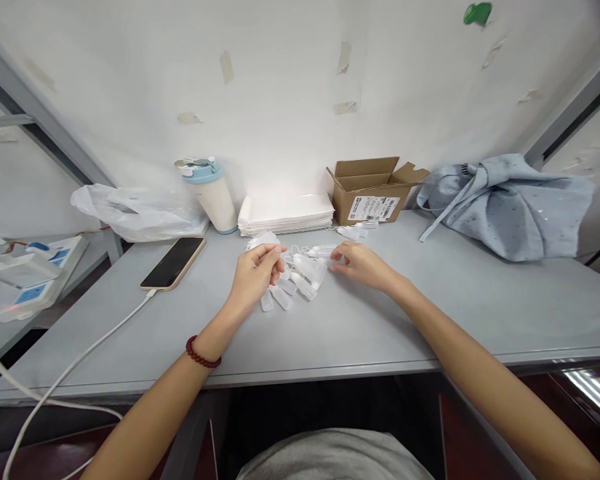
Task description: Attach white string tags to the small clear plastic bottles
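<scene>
A loose pile of small translucent plastic pieces (307, 268), shaped like little bottles with narrow necks, lies mid-table with thin white loops among them. Over the pile's left side, my left hand (258, 270) is closed in a pinch; whatever its fingertips hold is too small or hidden to name. My right hand (359, 264) has its thumb and fingers closed on the end of one small translucent bottle (321, 251) at the pile's right. Farther back, more such pieces (353, 231) lie in front of the cardboard box.
Along the wall stand a white plastic bag (135, 212), a tumbler with a blue lid (214, 197), a stack of white sheets (286, 215), an open cardboard box (370, 193) and a blue cloth bag (510, 207). A phone (174, 263) on a white cable (97, 343) lies left.
</scene>
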Demonstrator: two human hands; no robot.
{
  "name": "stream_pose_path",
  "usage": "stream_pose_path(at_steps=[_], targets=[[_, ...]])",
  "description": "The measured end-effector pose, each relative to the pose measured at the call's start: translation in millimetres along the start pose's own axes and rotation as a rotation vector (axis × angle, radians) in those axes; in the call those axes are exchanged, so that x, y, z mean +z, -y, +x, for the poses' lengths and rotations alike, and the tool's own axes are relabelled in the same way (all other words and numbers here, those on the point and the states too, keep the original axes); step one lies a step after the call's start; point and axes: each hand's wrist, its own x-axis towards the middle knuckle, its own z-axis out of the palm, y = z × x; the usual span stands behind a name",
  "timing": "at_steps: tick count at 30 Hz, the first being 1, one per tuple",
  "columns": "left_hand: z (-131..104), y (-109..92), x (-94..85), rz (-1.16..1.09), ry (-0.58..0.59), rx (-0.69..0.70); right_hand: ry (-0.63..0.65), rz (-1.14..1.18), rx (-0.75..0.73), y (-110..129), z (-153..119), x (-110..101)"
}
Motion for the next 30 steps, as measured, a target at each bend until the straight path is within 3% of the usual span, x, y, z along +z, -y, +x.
stream_pose_path(at_steps=[4, 8, 15, 21, 27, 30], targets=[[-0.3, -0.8, -0.2, 0.001, -0.001, -0.002, 0.047, -0.032, 0.028, 5.6, -0.7, 3.0], [1.0, -0.6, -0.3, -0.003, 0.005, 0.006, -0.044, -0.020, 0.035, 5.6, 0.2, -4.2], [0.6, -1.0, 0.5, 0.008, 0.022, 0.000, -0.181, 0.323, 0.120, 18.9, -2.1, -21.6], [-0.5, -1.5, 2.7, 0.072, 0.084, -0.027, -0.151, 0.526, 0.127, 33.0, -7.9, -26.3], [-1.5, -2.1, 3.8, 0.136, 0.143, -0.030, -0.127, 0.587, 0.089, 33.8, -7.4, -23.6], [-1.4, -2.4, 3.7, 0.133, 0.135, -0.022, -0.176, 0.555, 0.093, 31.0, -4.4, -14.9]])
